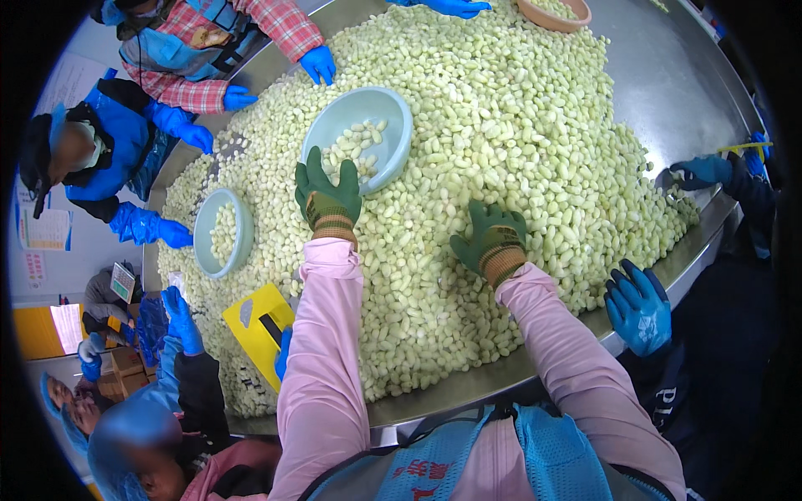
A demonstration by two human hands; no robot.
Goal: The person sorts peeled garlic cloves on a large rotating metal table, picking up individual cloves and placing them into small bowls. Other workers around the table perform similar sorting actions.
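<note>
A broad heap of pale green, oval, grape-like fruits [438, 282] spreads over a steel sorting table [658, 94] before me. My left hand [329, 194], in a green knit-cuffed glove, has its fingers spread at the near rim of a light blue plastic bowl [400, 164]. Some fruits lie inside that bowl. Whether the glove touches the rim cannot be told. My right hand [492, 237], gloved alike, rests on the heap to the bowl's right. Its thumb stands apart and its fingers bend down towards the fruits; the palm is hidden.
Left of my left hand stands a smaller blue bowl [249, 228] with fruits. A yellow plastic scraper [250, 313] is beside my left forearm. An orange bowl [567, 25] sits at the far side. Co-workers' blue-gloved hands [639, 310] surround the table, one close to my right arm.
</note>
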